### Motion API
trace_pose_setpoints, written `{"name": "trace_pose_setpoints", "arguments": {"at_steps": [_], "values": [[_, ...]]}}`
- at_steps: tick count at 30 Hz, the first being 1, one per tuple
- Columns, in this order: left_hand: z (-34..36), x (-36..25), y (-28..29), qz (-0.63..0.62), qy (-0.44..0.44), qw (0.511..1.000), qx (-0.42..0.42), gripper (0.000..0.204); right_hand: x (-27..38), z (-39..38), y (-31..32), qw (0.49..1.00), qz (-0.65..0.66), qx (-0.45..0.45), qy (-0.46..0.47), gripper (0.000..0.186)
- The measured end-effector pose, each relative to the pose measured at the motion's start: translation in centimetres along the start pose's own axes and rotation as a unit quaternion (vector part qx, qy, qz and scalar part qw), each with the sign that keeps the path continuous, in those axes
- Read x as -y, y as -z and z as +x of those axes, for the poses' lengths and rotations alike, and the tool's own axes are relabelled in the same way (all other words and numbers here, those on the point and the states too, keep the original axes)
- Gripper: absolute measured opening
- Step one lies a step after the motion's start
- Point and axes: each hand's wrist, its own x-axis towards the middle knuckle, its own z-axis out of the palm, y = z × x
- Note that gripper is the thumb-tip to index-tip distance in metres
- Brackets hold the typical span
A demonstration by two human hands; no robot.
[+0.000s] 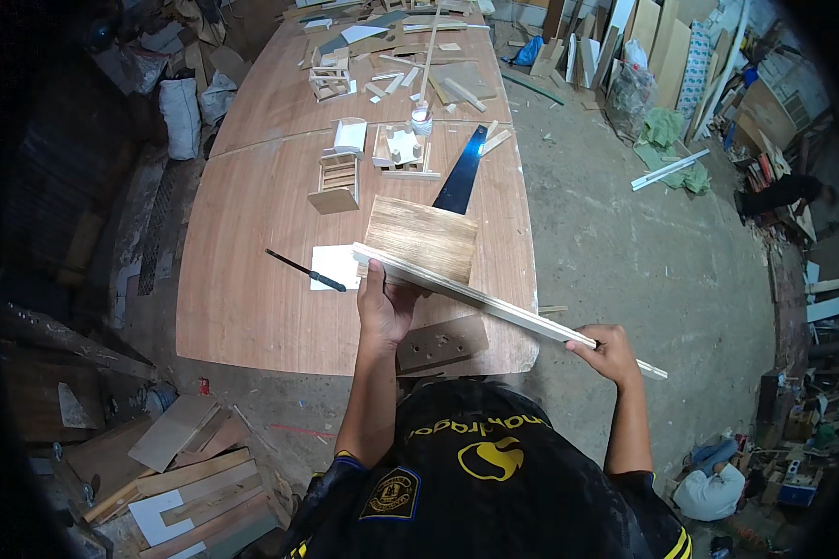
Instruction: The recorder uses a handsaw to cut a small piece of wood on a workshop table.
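Observation:
A long, pale wooden strip [494, 310] is held slantwise across the near part of the table, its right end out past the table edge. Lengthwise lines run along it; whether it is one piece or several laid together I cannot tell. My left hand [387, 307] is closed round it near its left end, thumb on top. Nearer its other end, my right hand [611, 352] grips it between thumb and fingers. Just beyond the strip lies a brown wooden board [422, 235], partly covered by it. A handsaw blade [460, 174] sticks out from behind that board.
A slim black tool [308, 270] lies across a white square sheet [331, 259] on the table [252, 317]. A board with holes [443, 345] is at the near edge. Farther off stand small wooden frames [338, 175] and a glue-like jar [421, 118]. A person [783, 193] is at far right.

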Motion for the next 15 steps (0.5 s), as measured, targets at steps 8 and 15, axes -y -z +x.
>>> {"name": "trace_pose_setpoints", "arguments": {"at_steps": [8, 15], "values": [[-0.6, -0.2, -1.1, -0.020, -0.029, 0.998, -0.043, 0.058, -0.1, -0.2, 0.0, 0.998, -0.034, -0.031, 0.042, 0.029], [-0.6, -0.5, -0.5, -0.014, -0.020, 0.999, -0.043, 0.056, 0.1, -0.1, -0.3, 0.999, -0.026, -0.021, 0.030, 0.029]]}}
